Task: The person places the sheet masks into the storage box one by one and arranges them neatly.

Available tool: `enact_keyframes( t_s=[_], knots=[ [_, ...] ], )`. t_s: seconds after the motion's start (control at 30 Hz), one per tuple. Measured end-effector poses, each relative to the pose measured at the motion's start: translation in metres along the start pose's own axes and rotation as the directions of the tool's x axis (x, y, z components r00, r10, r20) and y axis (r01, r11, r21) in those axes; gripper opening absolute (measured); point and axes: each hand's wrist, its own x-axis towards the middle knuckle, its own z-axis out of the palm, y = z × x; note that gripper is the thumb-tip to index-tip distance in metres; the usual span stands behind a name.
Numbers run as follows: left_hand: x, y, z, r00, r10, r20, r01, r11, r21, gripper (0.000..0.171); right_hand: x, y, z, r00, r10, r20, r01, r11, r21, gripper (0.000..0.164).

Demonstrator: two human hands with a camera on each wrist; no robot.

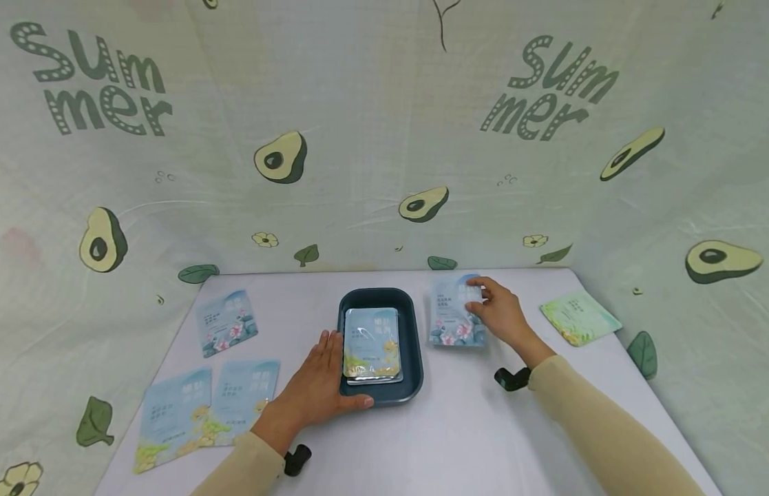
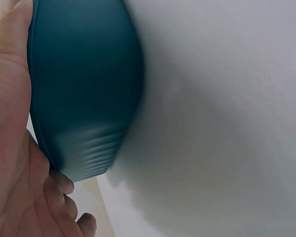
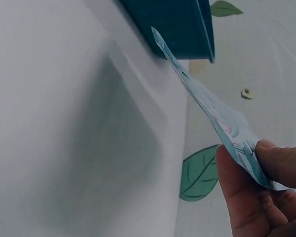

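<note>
Our right hand [image 1: 504, 313] pinches the right edge of a flat blue packet with pink flowers [image 1: 446, 310], tilted above the white table [image 1: 458, 434], right of the dark teal rectangular tray [image 1: 412, 358]. Our left hand [image 1: 319, 382] lies straight-fingered against the tray's left wall, partly hiding one of two blue-and-yellow packets [image 1: 173, 420]. Inside the tray we see a glossy packet stack [image 1: 370, 341]. A blue floral packet [image 1: 227, 322] lies far left; a green packet [image 1: 580, 317] reaches the table's right edge. White surface stretches before the tray.
</note>
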Motion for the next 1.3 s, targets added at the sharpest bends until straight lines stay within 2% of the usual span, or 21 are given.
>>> enact_keyframes(
  t_s=[0.37, 0.6, 0.7, 0.87, 1.1, 1.3],
  knots=[
    [0.001, -0.001, -0.002, 1.0, 0.019, -0.005, -0.018, 0.998, 0.058, 0.134, -0.002, -0.037, -0.013, 1.0, -0.016, -0.011, 0.016, 0.999, 0.028, 0.05],
    [0.001, -0.001, -0.002, 1.0, 0.02, -0.019, -0.019, 0.998, 0.064, 0.135, -0.003, -0.058, -0.005, 1.0, -0.012, 0.01, 0.01, 0.99, 0.143, 0.05],
    [0.001, 0.0, -0.001, 1.0, 0.021, -0.019, -0.02, 0.998, 0.058, 0.136, -0.006, -0.067, 0.007, 0.999, -0.01, 0.041, 0.002, 0.98, 0.197, 0.05],
    [0.0, 0.0, 0.0, 1.0, 0.02, -0.018, -0.019, 0.997, 0.074, 0.136, -0.01, -0.083, 0.038, 0.996, -0.011, 0.091, -0.013, 0.965, 0.261, 0.048],
    [0.0, 0.0, -0.002, 0.999, 0.045, -0.016, -0.043, 0.992, 0.116, 0.135, -0.011, -0.1, 0.082, 0.995, -0.017, 0.096, -0.009, 0.964, 0.265, 0.045],
    [-0.001, 0.0, -0.003, 0.999, 0.046, -0.018, -0.043, 0.991, 0.129, 0.135, -0.009, -0.107, 0.111, 0.995, -0.027, 0.1, 0.002, 0.97, 0.242, 0.043]
  ],
)
